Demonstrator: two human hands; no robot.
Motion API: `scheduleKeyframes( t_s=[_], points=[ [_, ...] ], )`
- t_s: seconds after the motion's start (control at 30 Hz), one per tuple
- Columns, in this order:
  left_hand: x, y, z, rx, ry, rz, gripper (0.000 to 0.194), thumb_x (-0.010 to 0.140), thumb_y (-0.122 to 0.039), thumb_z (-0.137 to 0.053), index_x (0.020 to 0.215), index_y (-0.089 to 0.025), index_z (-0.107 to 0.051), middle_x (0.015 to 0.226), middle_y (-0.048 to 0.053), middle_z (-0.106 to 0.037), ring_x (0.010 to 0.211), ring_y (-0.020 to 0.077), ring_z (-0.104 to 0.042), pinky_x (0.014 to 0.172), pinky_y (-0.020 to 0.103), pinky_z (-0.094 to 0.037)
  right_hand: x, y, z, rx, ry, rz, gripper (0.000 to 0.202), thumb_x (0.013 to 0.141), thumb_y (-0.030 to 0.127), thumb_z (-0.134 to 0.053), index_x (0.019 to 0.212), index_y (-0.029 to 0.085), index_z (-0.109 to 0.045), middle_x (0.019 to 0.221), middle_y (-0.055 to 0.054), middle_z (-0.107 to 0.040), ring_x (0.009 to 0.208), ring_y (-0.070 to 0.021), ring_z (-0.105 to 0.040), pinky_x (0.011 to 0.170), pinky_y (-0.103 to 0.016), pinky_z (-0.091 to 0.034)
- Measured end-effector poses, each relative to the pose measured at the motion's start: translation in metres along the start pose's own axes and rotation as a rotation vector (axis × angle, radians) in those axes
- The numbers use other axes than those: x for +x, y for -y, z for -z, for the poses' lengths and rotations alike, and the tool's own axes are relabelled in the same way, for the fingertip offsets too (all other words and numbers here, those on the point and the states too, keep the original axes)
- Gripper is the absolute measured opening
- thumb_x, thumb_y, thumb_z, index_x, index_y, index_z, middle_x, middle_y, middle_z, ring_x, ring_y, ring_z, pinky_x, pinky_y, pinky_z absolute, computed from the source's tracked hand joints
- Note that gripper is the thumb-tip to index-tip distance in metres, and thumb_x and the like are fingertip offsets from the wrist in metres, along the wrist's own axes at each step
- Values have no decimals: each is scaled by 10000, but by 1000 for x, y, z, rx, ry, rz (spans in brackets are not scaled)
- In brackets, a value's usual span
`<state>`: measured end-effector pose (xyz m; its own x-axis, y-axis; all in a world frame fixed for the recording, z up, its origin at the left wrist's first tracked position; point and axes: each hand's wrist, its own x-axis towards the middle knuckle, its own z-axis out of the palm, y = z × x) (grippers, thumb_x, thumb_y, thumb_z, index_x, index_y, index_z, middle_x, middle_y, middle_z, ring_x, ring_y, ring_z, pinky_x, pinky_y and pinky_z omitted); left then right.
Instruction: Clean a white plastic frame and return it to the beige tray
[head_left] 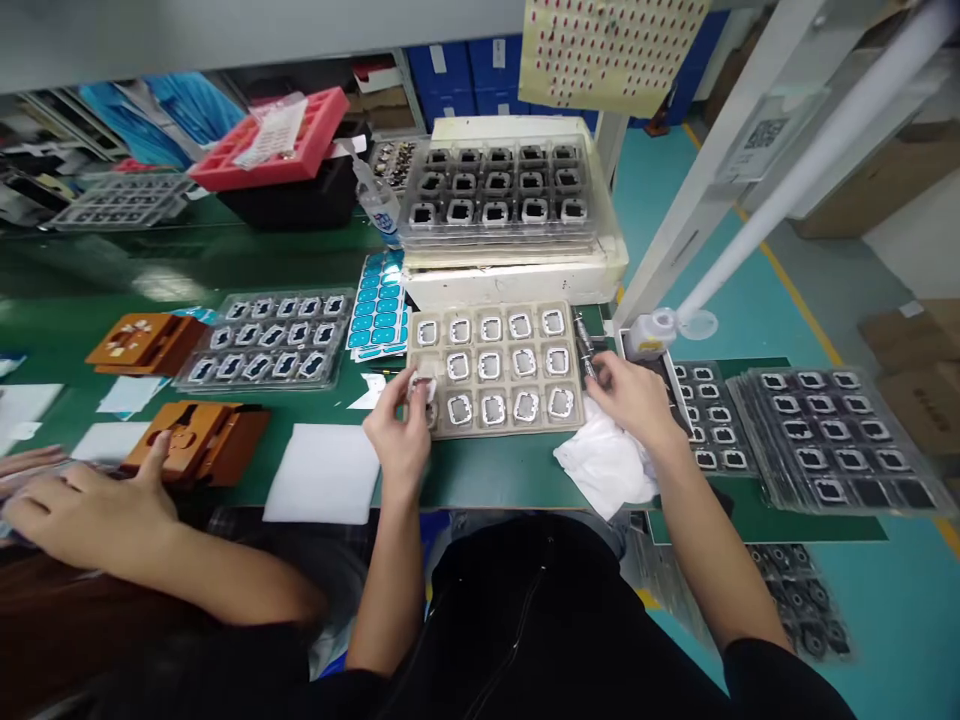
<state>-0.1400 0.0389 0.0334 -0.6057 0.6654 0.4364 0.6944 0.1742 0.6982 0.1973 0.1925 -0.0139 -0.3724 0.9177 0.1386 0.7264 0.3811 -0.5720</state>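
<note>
The person's left hand sits at the near-left corner of a beige tray of small silver frames, its fingers pinched together on one small frame part at that corner pocket. The right hand rests at the tray's right edge, about three o'clock from the left hand, fingers curled around a thin dark tool whose long axis runs toward twelve o'clock; how tightly it grips cannot be told. A crumpled white cloth lies under and just toward six o'clock of that hand.

The tray's long axis runs from nine to three o'clock, spanning the gap between the two hands, so the held frame lies directly at the left hand, well apart from the right. The left hand is plainly the nearer one.

At twelve o'clock beyond the tray stands a stack of clear trays with dark parts. A co-worker's hand rests at nine o'clock, beside an orange fixture.
</note>
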Motion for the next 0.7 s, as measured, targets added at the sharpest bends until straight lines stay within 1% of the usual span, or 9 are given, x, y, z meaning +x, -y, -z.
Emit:
scheduleKeyframes(
  t_s=[0.1, 0.17, 0.23, 0.33, 0.4, 0.47, 0.57, 0.67, 0.7],
  points=[
    [-42, -8, 7, -214, 28, 74, 507, 1084, -582, -745, 1379, -180, -837, 1336, 139, -868, 1189, 279, -843, 1055, 375, -679, 1, 4, -2, -96, -10, 16, 205, 1091, 384, -616, 1063, 271, -784, 1024, -52, -805, 866, -253, -709, 691, -348, -309],
    [-74, -10, 8, -283, 142, 152, 516, 1081, -593, -768, 1398, -190, -826, 1243, 126, -878, 1045, 260, -857, 947, 359, -697, 4, 8, -1, -139, -37, 18, 265, 1120, 392, -573, 1032, 252, -781, 1061, -80, -788, 881, -253, -692, 693, -357, -313],
    [-103, -11, 7, -325, 275, 215, 515, 1103, -572, -754, 1465, -205, -767, 1179, 103, -868, 905, 217, -831, 872, 336, -684, 13, 13, 3, -163, -77, 16, 284, 1131, 387, -544, 1100, 230, -778, 1114, -114, -778, 915, -270, -686, 710, -364, -330],
    [-128, -14, -1, -380, 444, 262, 464, 1159, -523, -650, 1515, -226, -626, 1154, 83, -845, 892, 192, -809, 816, 300, -648, 33, 20, 11, -212, -118, 11, 315, 1125, 372, -538, 1284, 195, -744, 1212, -182, -782, 971, -316, -685, 726, -389, -310],
    [-129, -17, -5, -369, 493, 247, 375, 1144, -482, -656, 1424, -233, -639, 1145, 81, -845, 942, 198, -808, 829, 294, -629, 48, 21, 14, -284, -88, -2, 367, 1133, 390, -532, 1401, 202, -700, 1244, -214, -795, 967, -337, -684, 734, -419, -280],
    [-122, -19, -7, -338, 549, 225, 331, 1088, -447, -736, 1340, -238, -683, 1117, 62, -849, 857, 177, -769, 785, 281, -592, 61, 17, 12, -293, -33, 8, 415, 1155, 453, -517, 1458, 221, -680, 1249, -245, -803, 924, -349, -677, 750, -453, -285],
    [-109, -20, -6, -290, 638, 204, 479, 931, -450, -922, 1312, -239, -723, 1028, 18, -835, 722, 151, -684, 695, 271, -531, 75, 0, -1, -220, -43, -73, 411, 1049, 510, -665, 1418, 334, -703, 1243, -217, -836, 795, -344, -628, 757, -501, -327],
    [-104, -20, -5, -232, 671, 180, 527, 871, -357, -941, 1337, -241, -723, 1095, 22, -840, 857, 184, -746, 783, 279, -548, 80, -18, -15, -169, -130, -76, 525, 926, 612, -756, 1422, 445, -707, 1131, -207, -847, 687, -357, -546, 741, -549, -321],
    [-104, -21, -6, -213, 677, 172, 509, 883, -316, -908, 1349, -240, -718, 1132, 29, -844, 908, 195, -765, 816, 282, -551, 79, -21, -18, -151, -170, -52, 561, 935, 654, -731, 1464, 471, -694, 1108, -222, -836, 684, -372, -548, 732, -559, -313]
  ],
)
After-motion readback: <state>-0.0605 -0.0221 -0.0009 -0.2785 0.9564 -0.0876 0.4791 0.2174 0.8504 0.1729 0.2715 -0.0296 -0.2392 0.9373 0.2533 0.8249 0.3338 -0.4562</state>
